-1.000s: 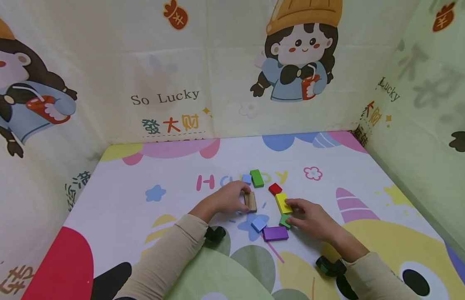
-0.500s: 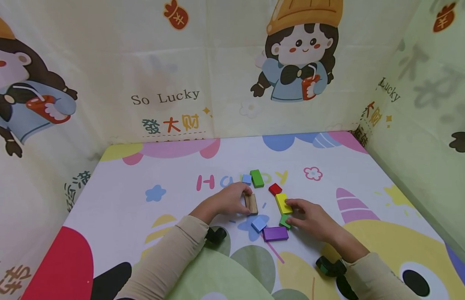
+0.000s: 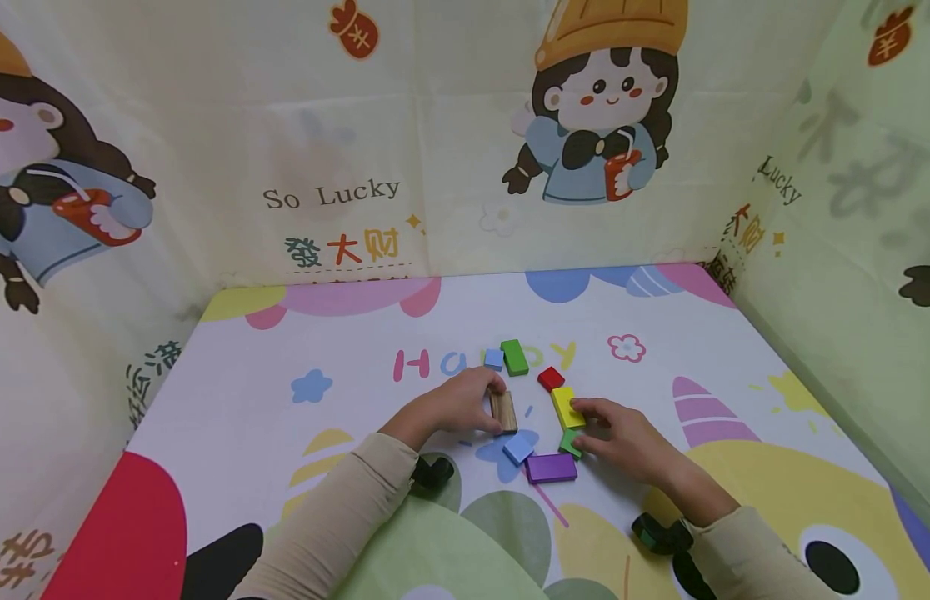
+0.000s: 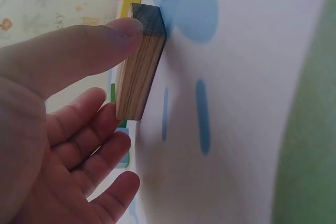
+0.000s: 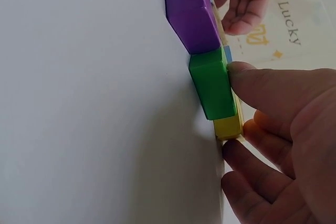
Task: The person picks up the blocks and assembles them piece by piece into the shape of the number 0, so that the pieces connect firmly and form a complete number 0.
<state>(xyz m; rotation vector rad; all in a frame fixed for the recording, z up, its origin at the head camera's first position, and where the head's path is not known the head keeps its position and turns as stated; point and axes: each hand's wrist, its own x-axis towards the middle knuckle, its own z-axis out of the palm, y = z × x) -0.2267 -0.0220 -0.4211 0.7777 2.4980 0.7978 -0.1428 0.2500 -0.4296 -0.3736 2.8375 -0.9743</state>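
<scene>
Now the left hand (image 3: 462,400) pinched the wooden block (image 3: 504,413) on the bench (image 3: 375,337), just beyond the near blue cube (image 3: 518,450), while the right hand (image 3: 628,439), unclenched, touched the yellow block (image 3: 566,407) with its forefinger and the green cube (image 3: 568,442) with its thumb, just beside the purple block (image 3: 551,468)

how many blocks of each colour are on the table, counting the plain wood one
Blue blocks: 2
Green blocks: 2
Red block: 1
Yellow block: 1
Purple block: 1
Plain wood block: 1
Total: 8
</scene>
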